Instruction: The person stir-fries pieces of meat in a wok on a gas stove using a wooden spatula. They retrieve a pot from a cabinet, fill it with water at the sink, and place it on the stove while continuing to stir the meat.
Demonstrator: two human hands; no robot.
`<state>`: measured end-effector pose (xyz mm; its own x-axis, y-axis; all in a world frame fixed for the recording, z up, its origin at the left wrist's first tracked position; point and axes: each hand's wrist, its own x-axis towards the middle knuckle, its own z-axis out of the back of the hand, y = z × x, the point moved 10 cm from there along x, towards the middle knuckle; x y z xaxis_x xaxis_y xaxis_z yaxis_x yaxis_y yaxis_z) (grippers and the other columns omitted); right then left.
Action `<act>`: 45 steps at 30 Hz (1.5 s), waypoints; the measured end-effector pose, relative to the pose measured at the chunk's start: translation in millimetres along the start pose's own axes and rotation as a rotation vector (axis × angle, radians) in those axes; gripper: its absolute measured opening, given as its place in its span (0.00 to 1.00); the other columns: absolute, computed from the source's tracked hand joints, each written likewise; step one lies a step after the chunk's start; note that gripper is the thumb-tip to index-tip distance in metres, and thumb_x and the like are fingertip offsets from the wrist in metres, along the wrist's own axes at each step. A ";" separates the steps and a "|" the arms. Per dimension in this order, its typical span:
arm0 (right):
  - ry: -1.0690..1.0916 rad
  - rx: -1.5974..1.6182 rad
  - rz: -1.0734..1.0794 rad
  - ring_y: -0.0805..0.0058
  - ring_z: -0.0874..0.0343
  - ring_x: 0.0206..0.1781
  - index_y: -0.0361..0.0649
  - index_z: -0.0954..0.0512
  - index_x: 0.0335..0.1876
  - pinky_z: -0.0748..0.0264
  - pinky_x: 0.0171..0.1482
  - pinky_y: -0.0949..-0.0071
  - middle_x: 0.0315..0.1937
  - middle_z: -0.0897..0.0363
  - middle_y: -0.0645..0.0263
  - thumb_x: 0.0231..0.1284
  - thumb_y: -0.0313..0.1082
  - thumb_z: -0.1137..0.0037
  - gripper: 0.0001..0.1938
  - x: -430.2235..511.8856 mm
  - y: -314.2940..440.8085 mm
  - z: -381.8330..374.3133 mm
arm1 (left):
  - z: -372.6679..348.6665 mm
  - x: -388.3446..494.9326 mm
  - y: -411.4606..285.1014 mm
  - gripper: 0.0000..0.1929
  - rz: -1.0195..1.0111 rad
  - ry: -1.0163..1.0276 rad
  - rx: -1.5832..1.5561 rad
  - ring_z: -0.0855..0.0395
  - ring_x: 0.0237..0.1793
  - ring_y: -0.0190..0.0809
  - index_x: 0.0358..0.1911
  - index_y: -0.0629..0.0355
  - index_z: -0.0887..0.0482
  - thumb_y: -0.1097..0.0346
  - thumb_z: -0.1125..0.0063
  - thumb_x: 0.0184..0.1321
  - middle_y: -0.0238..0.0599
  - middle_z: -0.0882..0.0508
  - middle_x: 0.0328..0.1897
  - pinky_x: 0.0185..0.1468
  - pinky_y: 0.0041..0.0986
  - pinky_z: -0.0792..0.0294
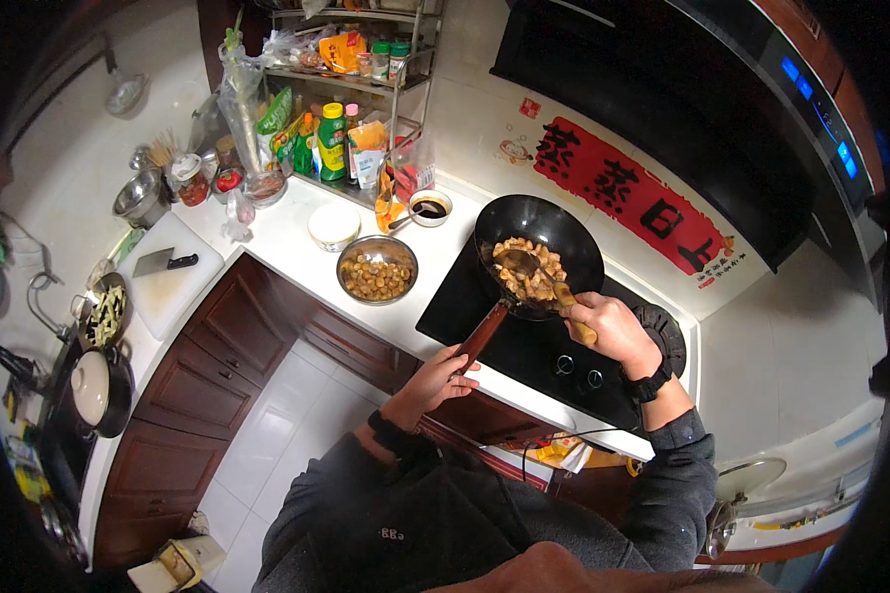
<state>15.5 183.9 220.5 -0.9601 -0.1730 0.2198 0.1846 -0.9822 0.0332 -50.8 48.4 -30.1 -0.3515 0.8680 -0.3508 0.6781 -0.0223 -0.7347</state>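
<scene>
A black wok [580, 236] stands on the left part of a black glass cooktop [519, 363]. Browned pieces of what looks like diced meat [547, 259] lie in its bowl. My left hand [434, 379] grips the wok's reddish-brown wooden handle [482, 339]. In my right hand [610, 330] is the wooden handle of a metal spatula [520, 261], whose blade rests among the pieces. Left of the cooktop are a steel bowl [377, 296] of peeled chestnuts or similar nuts, a white bowl [334, 228], and a small bowl of dark sauce [432, 207] with a spoon in it.
A cleaver [165, 262] lies on a white cutting board [167, 296] at left. Sauce bottles [332, 141] and packets crowd a metal rack [341, 74] behind the counter. A range hood [638, 111] overhangs the cooktop. A lidded pot [100, 389] stands far left. A cable [564, 434] crosses the counter's front edge.
</scene>
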 end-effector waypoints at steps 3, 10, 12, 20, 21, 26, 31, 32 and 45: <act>-0.013 -0.011 -0.028 0.53 0.19 0.37 0.44 0.19 0.39 0.20 0.39 0.64 0.39 0.19 0.53 0.49 0.29 0.37 0.10 -3.7 -11.0 -0.1 | 0.4 -0.5 2.3 0.21 0.000 -0.023 -0.014 0.18 0.42 0.36 0.65 0.53 0.37 0.57 0.59 0.72 0.37 0.21 0.53 0.44 0.27 0.25; -0.074 -0.039 -0.082 0.54 0.18 0.37 0.44 0.19 0.40 0.20 0.40 0.64 0.40 0.19 0.53 0.49 0.29 0.37 0.10 -15.5 -21.9 14.0 | 0.1 -4.5 5.0 0.21 -0.008 -0.041 -0.023 0.18 0.42 0.36 0.66 0.53 0.38 0.57 0.59 0.72 0.37 0.20 0.54 0.44 0.26 0.25; -0.056 -0.031 -0.043 0.54 0.18 0.38 0.44 0.20 0.40 0.20 0.40 0.64 0.42 0.20 0.53 0.49 0.28 0.37 0.11 -15.1 -18.8 6.5 | -0.3 -5.9 4.8 0.22 -0.008 -0.053 -0.023 0.18 0.42 0.36 0.66 0.53 0.38 0.57 0.59 0.73 0.38 0.20 0.54 0.43 0.26 0.25; 0.072 -0.044 0.122 0.51 0.19 0.39 0.43 0.21 0.41 0.21 0.41 0.63 0.43 0.21 0.49 0.45 0.27 0.37 0.13 -33.2 -2.7 -8.4 | -0.3 -15.7 4.4 0.23 -0.038 -0.052 -0.038 0.18 0.42 0.36 0.68 0.54 0.41 0.58 0.60 0.73 0.41 0.21 0.55 0.42 0.24 0.24; 0.062 -0.033 0.111 0.51 0.19 0.40 0.43 0.21 0.41 0.21 0.41 0.63 0.43 0.21 0.49 0.45 0.27 0.37 0.13 -36.1 -4.5 -2.7 | 0.5 -16.6 5.5 0.23 -0.036 -0.060 -0.039 0.18 0.42 0.36 0.68 0.54 0.41 0.58 0.59 0.73 0.41 0.21 0.55 0.42 0.24 0.24; -0.029 -0.075 0.103 0.52 0.19 0.40 0.43 0.21 0.41 0.20 0.40 0.62 0.46 0.22 0.48 0.44 0.27 0.38 0.14 -39.0 -8.8 12.7 | 0.6 -17.6 9.5 0.22 -0.037 -0.070 -0.057 0.19 0.43 0.36 0.66 0.50 0.38 0.57 0.57 0.72 0.38 0.21 0.53 0.45 0.26 0.27; 0.081 -0.079 0.129 0.53 0.20 0.39 0.44 0.22 0.41 0.21 0.41 0.63 0.43 0.23 0.50 0.44 0.25 0.42 0.14 -41.0 -1.5 -14.4 | 0.5 -18.5 8.2 0.22 -0.057 -0.047 -0.067 0.18 0.42 0.35 0.66 0.51 0.38 0.57 0.56 0.71 0.38 0.21 0.54 0.45 0.26 0.26; 0.083 -0.093 0.142 0.53 0.20 0.39 0.44 0.22 0.41 0.21 0.41 0.63 0.44 0.24 0.50 0.43 0.26 0.41 0.15 -44.9 1.4 -14.9 | 1.5 -20.1 9.0 0.22 -0.054 -0.053 -0.076 0.18 0.42 0.35 0.66 0.51 0.38 0.57 0.56 0.71 0.37 0.21 0.54 0.45 0.25 0.26; 0.081 -0.104 0.046 0.51 0.19 0.42 0.42 0.21 0.41 0.21 0.44 0.64 0.46 0.22 0.47 0.47 0.27 0.40 0.12 -48.3 -16.2 -8.2 | -4.2 -23.7 5.8 0.21 -0.056 -0.060 -0.061 0.18 0.42 0.35 0.64 0.53 0.37 0.56 0.55 0.71 0.39 0.21 0.54 0.45 0.26 0.25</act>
<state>57.1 207.6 201.4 -0.9658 -0.2190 0.1389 0.2100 -0.9747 -0.0769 -35.7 29.7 -23.6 -0.4267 0.8358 -0.3454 0.6933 0.0571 -0.7184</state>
